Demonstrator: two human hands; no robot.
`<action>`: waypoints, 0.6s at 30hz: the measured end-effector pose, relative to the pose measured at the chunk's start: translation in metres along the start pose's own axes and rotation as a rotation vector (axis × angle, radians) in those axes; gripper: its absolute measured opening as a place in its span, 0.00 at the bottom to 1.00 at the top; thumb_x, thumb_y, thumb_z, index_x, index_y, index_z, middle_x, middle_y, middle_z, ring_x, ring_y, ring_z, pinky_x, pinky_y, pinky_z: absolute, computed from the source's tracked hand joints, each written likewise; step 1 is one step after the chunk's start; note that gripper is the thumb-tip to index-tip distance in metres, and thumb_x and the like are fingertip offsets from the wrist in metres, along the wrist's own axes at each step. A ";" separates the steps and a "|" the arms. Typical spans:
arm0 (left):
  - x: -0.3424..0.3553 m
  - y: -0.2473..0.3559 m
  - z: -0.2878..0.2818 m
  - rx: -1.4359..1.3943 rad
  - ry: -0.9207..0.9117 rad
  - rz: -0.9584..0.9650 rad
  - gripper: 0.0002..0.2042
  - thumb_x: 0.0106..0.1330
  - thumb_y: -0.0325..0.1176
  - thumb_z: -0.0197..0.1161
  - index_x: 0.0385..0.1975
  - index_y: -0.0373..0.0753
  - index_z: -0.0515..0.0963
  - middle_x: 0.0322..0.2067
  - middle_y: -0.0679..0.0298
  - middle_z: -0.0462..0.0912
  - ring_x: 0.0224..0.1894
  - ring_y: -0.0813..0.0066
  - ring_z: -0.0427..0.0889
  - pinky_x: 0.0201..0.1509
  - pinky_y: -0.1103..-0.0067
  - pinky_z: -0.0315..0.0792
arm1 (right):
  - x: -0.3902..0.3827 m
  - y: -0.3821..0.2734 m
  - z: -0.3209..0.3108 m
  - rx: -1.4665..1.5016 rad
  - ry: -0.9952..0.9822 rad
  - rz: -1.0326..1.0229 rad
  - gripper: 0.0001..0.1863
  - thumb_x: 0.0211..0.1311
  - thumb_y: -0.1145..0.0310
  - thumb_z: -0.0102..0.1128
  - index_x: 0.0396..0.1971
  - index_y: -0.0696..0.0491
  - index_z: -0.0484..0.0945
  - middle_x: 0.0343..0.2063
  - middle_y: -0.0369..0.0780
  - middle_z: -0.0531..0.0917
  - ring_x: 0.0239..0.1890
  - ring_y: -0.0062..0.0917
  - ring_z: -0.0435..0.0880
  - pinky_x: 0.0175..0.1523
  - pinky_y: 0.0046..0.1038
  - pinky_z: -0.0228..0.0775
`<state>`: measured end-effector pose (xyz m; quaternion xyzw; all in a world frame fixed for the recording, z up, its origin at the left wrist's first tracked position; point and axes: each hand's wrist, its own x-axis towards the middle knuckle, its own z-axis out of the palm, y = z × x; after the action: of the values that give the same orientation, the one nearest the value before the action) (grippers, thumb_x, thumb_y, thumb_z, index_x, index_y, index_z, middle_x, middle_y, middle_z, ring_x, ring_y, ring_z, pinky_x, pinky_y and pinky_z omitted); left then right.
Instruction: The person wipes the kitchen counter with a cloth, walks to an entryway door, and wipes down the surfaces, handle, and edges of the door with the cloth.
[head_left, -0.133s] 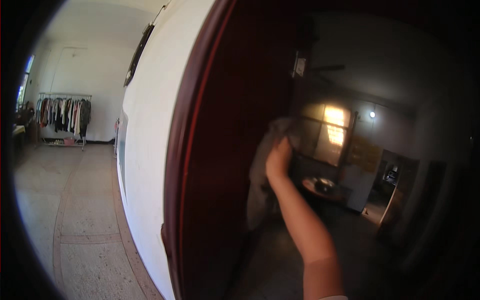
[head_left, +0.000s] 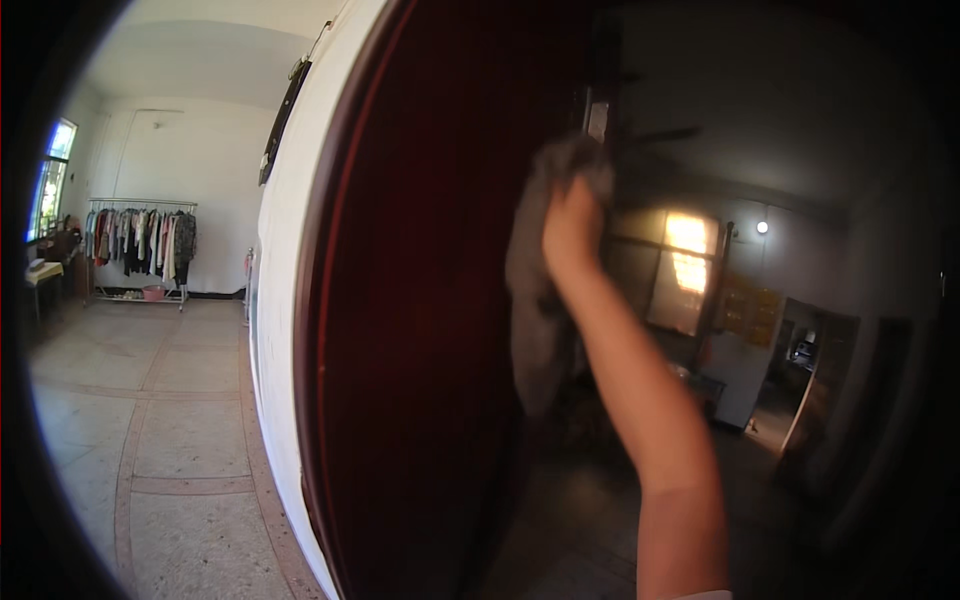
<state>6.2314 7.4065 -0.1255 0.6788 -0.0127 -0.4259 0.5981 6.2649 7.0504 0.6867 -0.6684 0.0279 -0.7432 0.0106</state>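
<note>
My right hand [head_left: 575, 222] reaches up and forward, its fingers closed on a grey cloth [head_left: 535, 290]. Some of the cloth bunches above my knuckles, and the rest hangs down below my wrist. It lies against the free edge of a dark red wooden door [head_left: 440, 270], just under a metal lock plate [head_left: 598, 120]. Most of my fingertips are hidden by the cloth and the hand itself. My left hand is out of the picture.
A white wall [head_left: 285, 250] adjoins the door frame on the left. Beyond it, a clothes rack [head_left: 145, 205] full of garments stands over a pink basin [head_left: 153, 293] on a tiled floor [head_left: 190, 440]. Right of the door lies a dim room with a lit window [head_left: 688, 270] and a doorway [head_left: 785, 385].
My right hand and the grey cloth have moved up along the door's edge, closer to the lock plate. The whole view has shifted a little.
</note>
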 end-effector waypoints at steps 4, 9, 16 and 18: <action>0.020 0.036 0.060 0.068 -0.167 -0.060 0.16 0.61 0.34 0.53 0.48 0.38 0.68 0.34 0.59 0.78 0.30 0.71 0.78 0.29 0.76 0.75 | 0.085 0.005 0.003 0.173 0.007 0.136 0.19 0.57 0.59 0.50 0.37 0.62 0.74 0.35 0.52 0.79 0.42 0.44 0.77 0.48 0.37 0.66; 0.106 -0.036 0.073 0.568 -0.151 0.677 0.16 0.60 0.34 0.55 0.47 0.39 0.69 0.35 0.61 0.78 0.27 0.73 0.77 0.27 0.77 0.74 | -0.013 0.021 0.002 0.295 0.109 0.001 0.21 0.57 0.62 0.52 0.43 0.65 0.70 0.37 0.53 0.76 0.42 0.44 0.75 0.48 0.38 0.65; 0.107 -0.014 0.062 1.007 -0.144 1.249 0.14 0.54 0.30 0.58 0.42 0.39 0.74 0.40 0.65 0.77 0.34 0.74 0.77 0.34 0.76 0.74 | -0.227 0.066 -0.024 0.453 -0.057 -0.199 0.22 0.54 0.74 0.54 0.48 0.66 0.63 0.37 0.46 0.77 0.41 0.34 0.77 0.47 0.35 0.67; 0.098 -0.011 0.063 1.058 -0.152 1.319 0.14 0.53 0.30 0.59 0.41 0.39 0.74 0.41 0.66 0.77 0.35 0.74 0.77 0.35 0.76 0.74 | -0.266 0.061 -0.038 0.474 -0.137 -0.125 0.13 0.49 0.76 0.54 0.35 0.65 0.68 0.37 0.49 0.77 0.41 0.39 0.77 0.48 0.38 0.67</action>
<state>6.2511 7.3080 -0.1851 0.6923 -0.6435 0.0278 0.3254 6.2544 7.0047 0.4157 -0.6965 -0.1892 -0.6812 0.1230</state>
